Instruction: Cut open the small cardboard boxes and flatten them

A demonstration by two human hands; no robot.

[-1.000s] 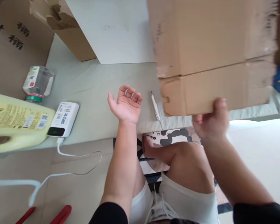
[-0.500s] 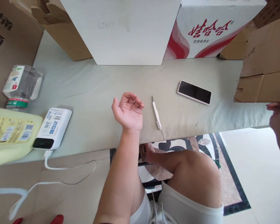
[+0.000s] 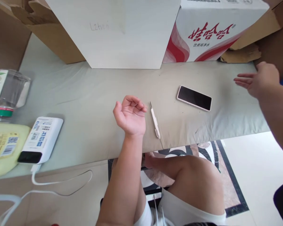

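My left hand [image 3: 130, 115] rests palm up on the pale cloth-covered table [image 3: 91, 94], fingers curled loosely with nothing in them. Just to its right lies a thin white pick tool [image 3: 154, 121]. Further right a black phone [image 3: 194, 98] lies face up. My right hand [image 3: 258, 79] hovers over the table's right end with fingers stretched out flat, holding nothing, near a brown cardboard piece [image 3: 240, 56].
A white box [image 3: 122, 31] and a red-and-white carton [image 3: 209, 28] stand at the back, with brown cardboard boxes [image 3: 49, 34] at back left. A white power bank [image 3: 41, 139] with cable, a yellow jug [image 3: 2, 147] and a clear bottle [image 3: 7, 91] lie at left. My knee [image 3: 191, 179] is below the table edge.
My right hand carried a flattened cardboard box off to the right, let go of it and now hangs open. The phone and the red-and-white carton came into view. My left hand stayed put.
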